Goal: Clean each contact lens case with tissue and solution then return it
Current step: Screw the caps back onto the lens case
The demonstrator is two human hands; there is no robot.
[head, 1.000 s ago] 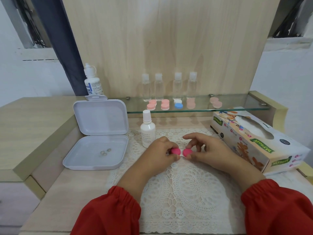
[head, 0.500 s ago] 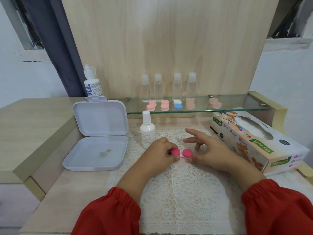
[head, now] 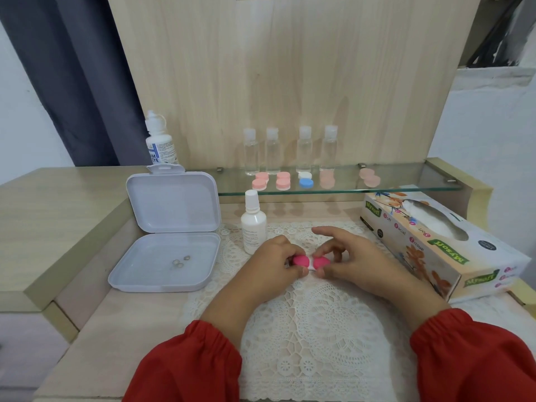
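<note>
Just below the middle of the frame, both hands grip a pink lens case (head: 311, 262) over a lace mat (head: 313, 329) on the tabletop (head: 87, 343). The left hand (head: 269, 265) pinches the left cap and the right hand (head: 356, 262) pinches the right cap, its index finger lifted. The step looks like unscrewing a cap, before any wiping; both caps still sit on.

Next, a cap must twist off while the other hand braces the body. Then a sheet from the tissue box (head: 443, 245) at right and liquid from the white bottle (head: 253, 224) just above the left hand are needed.

The case is hard, glossy plastic with two round domed caps on a white bridge, small and slippery. More cases lie on the glass shelf (head: 406, 185) above, under four clear bottles. An open lilac box (head: 165, 256) sits at left.
</note>
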